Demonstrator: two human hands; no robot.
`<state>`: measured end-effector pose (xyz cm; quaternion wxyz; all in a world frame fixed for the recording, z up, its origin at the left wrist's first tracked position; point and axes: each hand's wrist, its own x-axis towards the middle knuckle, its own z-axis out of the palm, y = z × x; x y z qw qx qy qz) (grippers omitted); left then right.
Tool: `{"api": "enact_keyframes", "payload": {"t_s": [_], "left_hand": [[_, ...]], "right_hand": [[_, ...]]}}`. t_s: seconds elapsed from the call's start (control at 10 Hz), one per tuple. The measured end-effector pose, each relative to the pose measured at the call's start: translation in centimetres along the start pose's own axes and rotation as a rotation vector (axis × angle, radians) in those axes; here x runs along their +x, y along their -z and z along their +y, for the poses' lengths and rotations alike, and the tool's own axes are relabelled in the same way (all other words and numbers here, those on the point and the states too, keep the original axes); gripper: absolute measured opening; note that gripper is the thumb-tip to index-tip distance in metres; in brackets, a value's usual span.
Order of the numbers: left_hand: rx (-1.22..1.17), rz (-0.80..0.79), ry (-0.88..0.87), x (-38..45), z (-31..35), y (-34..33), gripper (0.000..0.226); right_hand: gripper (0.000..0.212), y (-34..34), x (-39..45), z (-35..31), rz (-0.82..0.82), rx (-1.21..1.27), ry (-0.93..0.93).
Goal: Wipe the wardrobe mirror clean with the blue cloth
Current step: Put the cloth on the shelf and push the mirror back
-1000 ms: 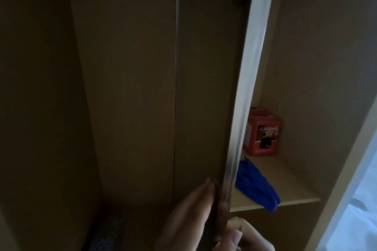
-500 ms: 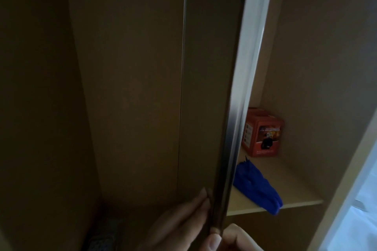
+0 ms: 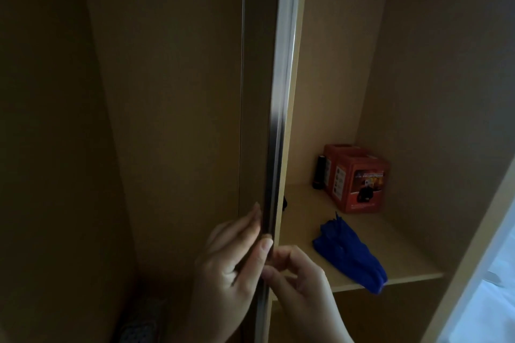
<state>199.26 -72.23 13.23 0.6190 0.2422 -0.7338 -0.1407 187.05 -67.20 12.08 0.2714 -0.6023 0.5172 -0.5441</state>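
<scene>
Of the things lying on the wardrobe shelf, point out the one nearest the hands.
The blue cloth, crumpled at the shelf's front edge, just beyond the right hand. The red box and the dark cylinder stand farther back.

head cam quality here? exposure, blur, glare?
Head view: left wardrobe interior badly underexposed; shelf side evenly lit; bright blown-out strip at right edge; metal door edge streaked with glare, slightly soft; blue cloth readable.

A light wooden shelf (image 3: pixel 401 256) is seen inside the wardrobe. A crumpled blue cloth (image 3: pixel 348 255) is laid near its front edge, one end overhanging. Two red boxes (image 3: pixel 356 179) and a dark cylinder (image 3: pixel 320 172) are stood at the back
</scene>
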Motion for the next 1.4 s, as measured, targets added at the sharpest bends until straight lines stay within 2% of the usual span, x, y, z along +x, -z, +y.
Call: {"api": "enact_keyframes", "payload": {"t_s": [0.2, 0.3, 0.5, 0.9, 1.1, 1.2, 1.3, 1.4], "left_hand": [[0.052, 0.009, -0.043, 0.9, -1.7, -0.7, 0.040], [0.096, -0.008, -0.023, 1.4, -2.4, -1.1, 0.042], [0.090, -0.011, 0.082, 2.9, -4.2, -2.1, 0.042], [0.144, -0.014, 0.149, 6.3, -7.3, -3.9, 0.034], [0.086, -0.006, 0.083, 6.2, -8.3, -4.5, 0.042], [0.076, -0.011, 0.064, 6.2, -8.4, -4.7, 0.037], [0.078, -0.019, 0.106, 4.8, -8.9, -5.3, 0.048], [0.031, -0.029, 0.292, -0.6, -9.0, -6.5, 0.075]], "right_hand": [[0.015, 0.1, 1.7, 0.0, -0.004, -0.029, 0.021], [0.010, 0.0, 2.6, 0.7, 0.051, -0.133, 0.039], [0.035, -0.6, 5.2, 2.0, 0.209, -0.381, 0.034], [0.032, -1.8, 9.6, 2.6, 0.264, -0.585, -0.081], [0.037, -2.2, 9.2, 3.1, 0.306, -0.579, -0.120], [0.034, -2.2, 9.0, 2.8, 0.304, -0.543, -0.133], [0.021, -1.8, 8.2, 3.8, 0.162, -0.476, -0.203], [0.020, -1.3, 4.9, 6.2, 0.029, -0.423, -0.359]]}}
